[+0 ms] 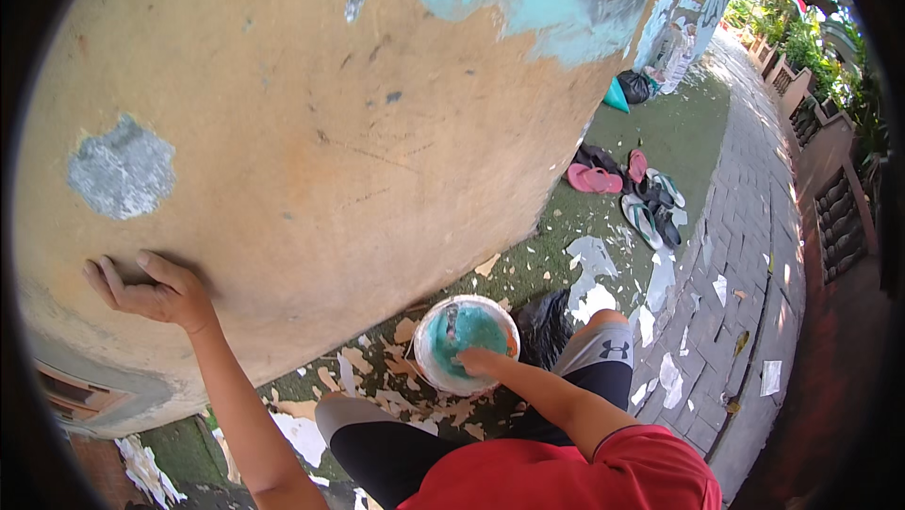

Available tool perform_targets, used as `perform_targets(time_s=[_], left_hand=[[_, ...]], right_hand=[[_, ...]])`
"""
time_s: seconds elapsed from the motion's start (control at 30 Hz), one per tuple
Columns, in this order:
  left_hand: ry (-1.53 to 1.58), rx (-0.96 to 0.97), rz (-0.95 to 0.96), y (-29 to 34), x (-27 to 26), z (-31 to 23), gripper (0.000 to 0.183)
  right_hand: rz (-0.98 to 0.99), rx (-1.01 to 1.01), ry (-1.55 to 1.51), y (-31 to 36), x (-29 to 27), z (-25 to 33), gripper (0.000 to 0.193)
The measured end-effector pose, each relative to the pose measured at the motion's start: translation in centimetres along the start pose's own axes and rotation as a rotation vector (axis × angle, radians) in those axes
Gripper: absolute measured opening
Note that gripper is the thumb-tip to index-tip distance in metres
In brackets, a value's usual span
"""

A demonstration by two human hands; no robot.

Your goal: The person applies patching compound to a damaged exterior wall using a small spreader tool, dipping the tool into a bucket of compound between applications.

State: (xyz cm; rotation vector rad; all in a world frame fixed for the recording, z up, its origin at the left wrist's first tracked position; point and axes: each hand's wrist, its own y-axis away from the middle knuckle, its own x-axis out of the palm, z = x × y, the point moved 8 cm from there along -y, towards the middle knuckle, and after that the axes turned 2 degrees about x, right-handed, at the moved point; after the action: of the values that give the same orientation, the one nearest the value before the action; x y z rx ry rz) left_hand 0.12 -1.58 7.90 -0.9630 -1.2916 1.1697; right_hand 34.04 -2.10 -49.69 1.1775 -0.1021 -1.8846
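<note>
My left hand (pixel 156 291) is against the tan wall (pixel 283 152) at the left, fingers apart and holding nothing. A bare grey patch (pixel 123 166) in the wall lies just above it. Between my knees on the ground stands a white bucket (pixel 514 321), its inside coated with teal paint (pixel 479 326). My right hand (pixel 478 362) reaches over the rim into the bucket, its fingers bunched and partly hidden. Close by those fingers, a narrow greyish, paint-smeared thing (pixel 452 321) leans at the bucket's far inner side; its kind does not show clearly.
Peeled paint flakes (pixel 594 301) litter the green ground. A black plastic bag (pixel 545 326) lies beside the bucket. Several sandals (pixel 641 213) are beyond it, with bags (pixel 633 86) farther along the wall. On the right runs a paved path (pixel 721 321) bordered by a low fence (pixel 839 218).
</note>
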Motion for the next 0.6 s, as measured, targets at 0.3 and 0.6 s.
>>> perform_targets(time_s=[0.3, 0.6], left_hand=[[0.013, -0.028, 0.001, 0.3, 0.4, -0.1, 0.045], [0.039, -0.056, -0.009, 0.1, 0.2, 0.2, 0.047]], right_hand=[[-0.166, 0.093, -0.393, 4.0, -11.9, -2.9, 0.036], [-1.103, -0.337, -0.863, 23.7, -40.6, 12.3, 0.031]])
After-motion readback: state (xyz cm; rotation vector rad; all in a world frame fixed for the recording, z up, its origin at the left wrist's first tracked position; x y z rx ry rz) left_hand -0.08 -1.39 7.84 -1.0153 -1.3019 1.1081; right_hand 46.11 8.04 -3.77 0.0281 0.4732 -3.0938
